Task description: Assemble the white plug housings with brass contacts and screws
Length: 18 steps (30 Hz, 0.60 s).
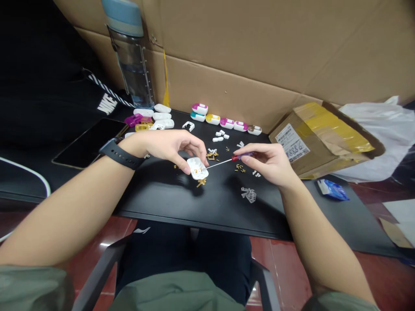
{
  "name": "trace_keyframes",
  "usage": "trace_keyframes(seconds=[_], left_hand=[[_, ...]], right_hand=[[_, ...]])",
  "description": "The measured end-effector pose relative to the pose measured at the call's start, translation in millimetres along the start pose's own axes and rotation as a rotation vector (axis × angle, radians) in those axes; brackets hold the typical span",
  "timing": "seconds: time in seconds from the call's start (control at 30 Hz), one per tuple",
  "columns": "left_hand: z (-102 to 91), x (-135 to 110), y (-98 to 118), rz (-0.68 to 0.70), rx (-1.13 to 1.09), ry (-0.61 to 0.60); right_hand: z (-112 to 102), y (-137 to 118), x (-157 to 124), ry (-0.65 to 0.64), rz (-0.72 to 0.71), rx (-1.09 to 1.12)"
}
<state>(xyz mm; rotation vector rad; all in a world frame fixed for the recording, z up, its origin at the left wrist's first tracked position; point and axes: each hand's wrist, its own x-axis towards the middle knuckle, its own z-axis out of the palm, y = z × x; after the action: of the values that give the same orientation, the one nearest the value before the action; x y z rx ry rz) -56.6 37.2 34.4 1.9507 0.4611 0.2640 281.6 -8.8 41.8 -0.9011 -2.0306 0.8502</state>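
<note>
My left hand (168, 144), with a black watch on the wrist, pinches a small white plug half (197, 168) just above the black table (181, 198). Brass contacts show inside the shell and one brass piece (201, 182) lies right below it. My right hand (270, 162) grips a small screwdriver (227, 160) by its red and purple handle. The metal shaft points left, with its tip at the white shell. Loose brass parts (240, 168) and small white clips (220, 136) lie scattered between and behind my hands.
A row of coloured plug shells (227, 123) and white ones (161, 115) lines the table's far edge. A water bottle (132, 56) stands against a cardboard wall, a dark phone (89, 142) lies left, a taped carton (320, 138) sits right, and a clear plastic part (249, 194) lies near.
</note>
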Motion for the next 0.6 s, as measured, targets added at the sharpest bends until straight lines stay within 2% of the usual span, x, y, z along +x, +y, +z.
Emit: trace_keyframes(seconds=[0.27, 0.47, 0.6], left_hand=[[-1.2, 0, 0, -0.009, 0.068, 0.032], [-1.6, 0, 2, -0.014, 0.322, 0.238], [22.3, 13, 8, -0.019, 0.401, 0.278]], right_hand=[[-5, -1, -3, 0.057, 0.023, -0.046], [-12, 7, 0, 0.306, -0.032, -0.007], [-22, 15, 5, 0.459, -0.043, -0.064]])
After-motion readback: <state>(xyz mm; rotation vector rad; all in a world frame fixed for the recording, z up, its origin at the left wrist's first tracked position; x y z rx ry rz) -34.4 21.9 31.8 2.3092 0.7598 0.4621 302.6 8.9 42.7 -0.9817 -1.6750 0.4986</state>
